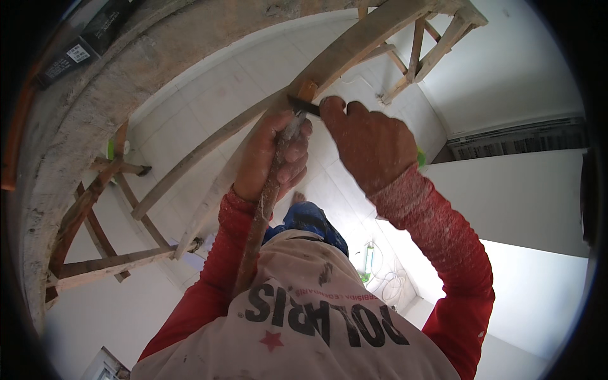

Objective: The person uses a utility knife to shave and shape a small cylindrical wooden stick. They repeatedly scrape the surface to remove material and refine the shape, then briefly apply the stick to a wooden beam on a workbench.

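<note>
My left hand [256,155] is closed around a long wooden pole [263,209] smeared with whitish dust. The pole slants from beside my torso up past my fingers. My right hand [368,142] is closed on a dark flat blade [305,106], whose handle is hidden in the fist. The blade lies across the upper end of the pole, just above my left fingertips, and appears to touch it. White dust coats the fingers of my left hand and my right red sleeve [430,215].
Wooden planks [361,47] on trestle legs [437,47] stand ahead, with another trestle [114,259] at left. A thick beam-like surface [126,69] curves across the upper left, bearing a dark box [79,47]. Below, a cable [394,285] lies on the tiled floor [209,104].
</note>
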A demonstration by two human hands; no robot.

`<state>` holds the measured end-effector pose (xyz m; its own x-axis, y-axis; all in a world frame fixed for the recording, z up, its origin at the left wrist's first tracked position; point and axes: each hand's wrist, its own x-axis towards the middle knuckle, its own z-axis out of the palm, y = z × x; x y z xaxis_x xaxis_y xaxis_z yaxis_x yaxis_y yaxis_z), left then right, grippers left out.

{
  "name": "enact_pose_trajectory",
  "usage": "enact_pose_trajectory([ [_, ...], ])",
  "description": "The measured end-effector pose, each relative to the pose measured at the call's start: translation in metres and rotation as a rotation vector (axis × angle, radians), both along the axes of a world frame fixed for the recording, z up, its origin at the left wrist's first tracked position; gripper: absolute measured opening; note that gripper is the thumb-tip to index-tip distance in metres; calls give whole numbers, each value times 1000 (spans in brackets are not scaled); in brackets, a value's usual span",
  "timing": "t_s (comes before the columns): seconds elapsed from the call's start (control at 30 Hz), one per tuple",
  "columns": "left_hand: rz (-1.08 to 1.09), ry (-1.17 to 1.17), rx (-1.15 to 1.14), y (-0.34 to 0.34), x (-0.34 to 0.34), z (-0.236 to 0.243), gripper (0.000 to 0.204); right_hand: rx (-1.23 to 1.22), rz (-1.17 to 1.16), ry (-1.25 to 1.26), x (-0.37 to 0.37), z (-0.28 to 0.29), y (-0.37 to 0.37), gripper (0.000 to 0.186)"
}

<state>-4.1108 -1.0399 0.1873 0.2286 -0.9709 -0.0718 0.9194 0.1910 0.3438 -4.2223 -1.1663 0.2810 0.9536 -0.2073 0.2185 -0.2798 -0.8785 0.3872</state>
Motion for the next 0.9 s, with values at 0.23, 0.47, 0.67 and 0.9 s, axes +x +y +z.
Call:
enact_pose_trajectory([
  [0.23,-22,-24,-27,-1,2,-3,35,18,-13,47,0,-1,4,19],
  [0.47,-6,-115,40,3,4,4,36,61,-3,59,-1,-1,4,23],
  [0.67,-6,-166,35,5,6,1,37,50,15,25,1,-3,6,18],
  [0.9,-23,-146,61,3,7,4,38,68,-42,33,2,-5,-5,17],
])
